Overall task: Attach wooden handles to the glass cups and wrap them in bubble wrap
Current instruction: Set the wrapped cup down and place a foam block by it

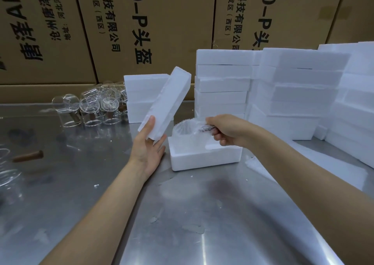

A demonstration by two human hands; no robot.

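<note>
- My left hand (148, 143) props a rough white foam lid (165, 102) tilted on edge, thumb against its face, fingers fairly straight beneath.
- My right hand (224, 130) pinches the dark wooden handle (206, 128) of a glass cup (183, 130) sheathed in crinkly bubble wrap (192, 124).
- The cup sits partly inside an open foam box (204, 157) on the brushed steel table (182, 214).
- Bare upturned clear cups (89, 106) cluster far left; foam blocks (299, 94) are stacked behind, just right.
</note>
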